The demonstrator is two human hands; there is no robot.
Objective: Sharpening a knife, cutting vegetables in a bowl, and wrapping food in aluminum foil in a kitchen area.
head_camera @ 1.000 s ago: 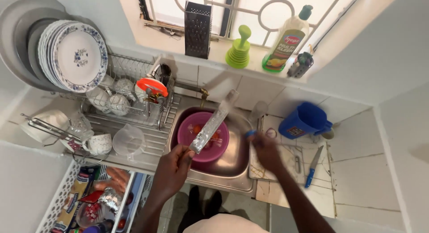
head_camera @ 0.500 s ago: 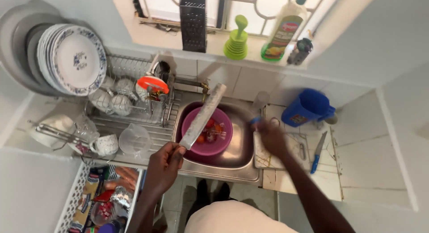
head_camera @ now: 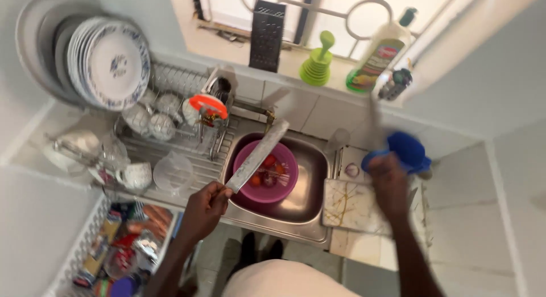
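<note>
The left hand (head_camera: pixel 203 209) has its fingers clamped on the handle of a large, broad-bladed steel knife (head_camera: pixel 259 155), whose blade slants up and away over the round pink plastic basin (head_camera: pixel 244 160) sitting in the stainless steel sink (head_camera: pixel 310 183). Small red tomatoes (head_camera: pixel 267 172) lie in the basin beneath the blade.

The right hand (head_camera: pixel 389 183) is blurred over the far edge of the white marbled cutting board (head_camera: pixel 350 209) on the tabletop, just below a blue plastic jug (head_camera: pixel 406 152); whether its fingers are apart or closed on anything cannot be told.

This looks like a preparing step, with knife in hand and board close by. Any next move calls for keeping the blade pointed away from the right hand and a steady grip.
</note>
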